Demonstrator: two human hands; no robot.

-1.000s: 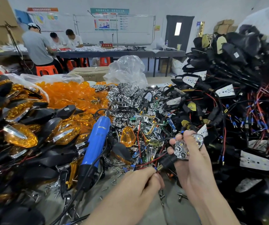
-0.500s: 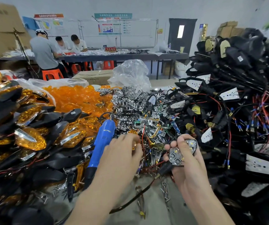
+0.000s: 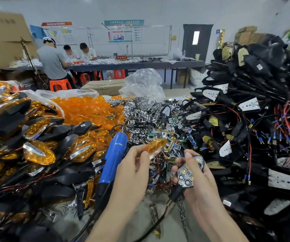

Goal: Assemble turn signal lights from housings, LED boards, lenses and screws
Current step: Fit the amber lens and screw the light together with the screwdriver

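Observation:
My left hand [image 3: 133, 169] pinches an amber lens [image 3: 155, 144] by its near end and holds it just above the parts pile. My right hand [image 3: 198, 179] grips a black housing with a chrome LED reflector [image 3: 188, 173] seated in it, face up; its black lead trails down toward me. The lens hangs a short way up and left of the housing, not touching it. A blue electric screwdriver [image 3: 113, 158] lies left of my left hand.
Finished amber-and-black lights [image 3: 36, 151] are heaped at the left. Loose amber lenses [image 3: 88, 109] and chrome reflectors [image 3: 140, 112] fill the middle. Wired black housings [image 3: 256, 119] tower at the right. Screws [image 3: 181, 212] lie on the grey tabletop near me. Several people work at a far table.
My left hand reached forward into the pile and came up holding an amber lens. My right hand has kept the housing in about the same place.

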